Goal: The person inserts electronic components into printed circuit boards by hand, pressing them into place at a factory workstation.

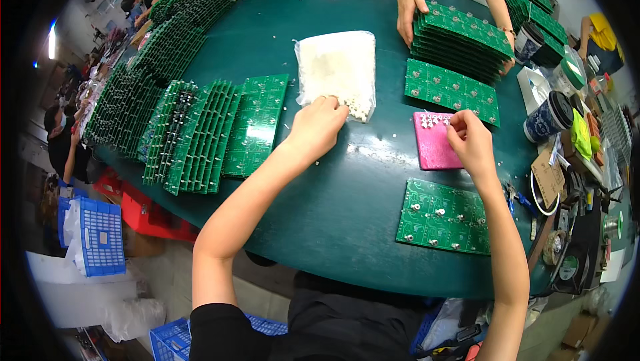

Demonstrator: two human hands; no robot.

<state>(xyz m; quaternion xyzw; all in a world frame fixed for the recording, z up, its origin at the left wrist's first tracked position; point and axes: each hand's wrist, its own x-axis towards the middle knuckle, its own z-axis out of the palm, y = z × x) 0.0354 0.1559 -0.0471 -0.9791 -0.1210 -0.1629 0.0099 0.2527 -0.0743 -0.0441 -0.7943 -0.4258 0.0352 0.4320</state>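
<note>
My left hand (315, 131) reaches to the near edge of a clear plastic bag (333, 61) full of small white parts. Its fingers are closed beside some loose white parts (360, 106) at the bag's mouth; what they pinch is hidden. My right hand (473, 144) is over a pink foam block (435, 151), thumb and forefinger pinched at the end of the rows of small white parts (432, 121) on it. Whatever sits between those fingertips is too small to make out. Nearer to me, partly behind my right forearm, lies a green circuit board (437, 218) bearing several white parts.
Across the table a co-worker's hands (410, 11) hold a stack of green circuit boards (460, 34). Another board (453, 88) lies just before it. Boards stand in rows (207, 134) on the left. A patterned cup (550, 118) and blue-handled pliers (513, 198) are at the right.
</note>
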